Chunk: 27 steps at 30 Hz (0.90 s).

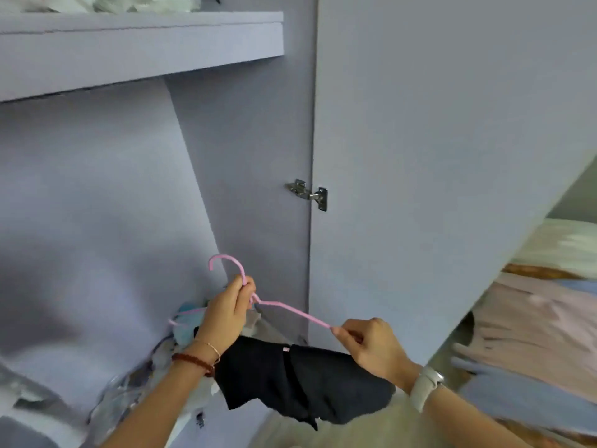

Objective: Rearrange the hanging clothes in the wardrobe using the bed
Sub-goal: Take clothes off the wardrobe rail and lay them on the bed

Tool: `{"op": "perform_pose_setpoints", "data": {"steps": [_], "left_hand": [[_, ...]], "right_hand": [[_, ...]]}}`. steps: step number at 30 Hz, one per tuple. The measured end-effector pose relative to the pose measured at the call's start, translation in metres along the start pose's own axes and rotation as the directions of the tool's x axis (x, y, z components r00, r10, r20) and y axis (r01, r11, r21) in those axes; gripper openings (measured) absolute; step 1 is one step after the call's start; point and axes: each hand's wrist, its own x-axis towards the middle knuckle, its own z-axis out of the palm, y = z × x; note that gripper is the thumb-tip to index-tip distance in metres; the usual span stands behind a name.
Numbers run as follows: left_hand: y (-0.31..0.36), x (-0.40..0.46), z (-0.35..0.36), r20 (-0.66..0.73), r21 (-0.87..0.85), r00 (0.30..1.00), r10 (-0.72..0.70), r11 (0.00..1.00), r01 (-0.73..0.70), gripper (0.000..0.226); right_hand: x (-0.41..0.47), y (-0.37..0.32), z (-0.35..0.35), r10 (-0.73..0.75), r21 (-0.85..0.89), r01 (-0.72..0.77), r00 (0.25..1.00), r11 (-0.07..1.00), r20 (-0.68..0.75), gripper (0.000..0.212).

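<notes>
Left hand (226, 313) grips pink hanger (284, 307) at neck, under hook; right hand (371, 345) pinches hanger's end; black garment (300, 379) hangs below; wardrobe (97, 189) open, jumbled clothes (135, 392) at bottom; bed (549, 253) right, carrying pink and blue clothes (533, 334).

a thin pink hanger (284, 307) tilts inside the open wardrobe (245, 140), hook up. a black garment (300, 379) droops beneath it. pale pink and blue clothes (533, 337) lie on the bed's near edge.
</notes>
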Motion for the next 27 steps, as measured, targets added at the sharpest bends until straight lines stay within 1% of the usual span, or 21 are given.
{"op": "perform_pose_setpoints", "data": {"steps": [2,4,7,8,10,13,16,19,21,24,27], "left_hand": [[0.02,-0.004,0.04,0.098,-0.034,0.993,0.061,0.998,-0.058,0.029],[0.044,-0.01,0.081,0.201,-0.076,0.97,0.133,0.99,-0.12,0.025],[0.091,-0.021,0.136,0.306,-0.145,0.917,0.256,0.964,-0.221,0.028],[0.107,-0.026,0.152,0.322,-0.17,0.897,0.302,0.951,-0.259,0.028],[0.139,-0.036,0.181,0.364,-0.218,0.847,0.388,0.919,-0.327,0.028],[0.188,-0.053,0.222,0.459,-0.311,0.727,0.511,0.859,-0.407,0.015],[0.234,-0.074,0.269,0.498,-0.416,0.605,0.621,0.783,-0.462,0.03],[0.275,-0.101,0.322,0.501,-0.5,0.497,0.708,0.706,-0.502,0.037],[0.299,-0.122,0.352,0.514,-0.536,0.398,0.76,0.647,-0.543,0.037],[0.325,-0.155,0.39,0.537,-0.546,0.246,0.807,0.555,-0.627,0.036],[0.341,-0.188,0.415,0.594,-0.562,0.128,0.794,0.523,-0.641,0.025]], "right_hand": [[-0.036,0.026,-0.022,0.106,-0.052,-0.107,0.994,0.993,-0.033,0.046],[-0.077,0.047,-0.045,0.199,-0.068,-0.208,0.973,0.976,-0.114,0.049],[-0.137,0.07,-0.078,0.316,-0.054,-0.34,0.912,0.939,-0.263,0.064],[-0.156,0.074,-0.088,0.331,-0.065,-0.368,0.89,0.927,-0.313,0.065],[-0.194,0.081,-0.107,0.355,-0.098,-0.423,0.848,0.901,-0.394,0.054],[-0.248,0.086,-0.129,0.398,-0.11,-0.504,0.781,0.856,-0.482,0.036],[-0.297,0.091,-0.151,0.47,-0.088,-0.605,0.694,0.792,-0.545,0.031],[-0.343,0.093,-0.166,0.53,-0.048,-0.693,0.593,0.72,-0.605,0.034],[-0.368,0.089,-0.17,0.567,-0.023,-0.747,0.524,0.665,-0.636,0.034],[-0.398,0.077,-0.156,0.634,0.043,-0.82,0.407,0.571,-0.658,0.03],[-0.42,0.067,-0.137,0.684,0.116,-0.879,0.271,0.463,-0.677,0.029]]}}
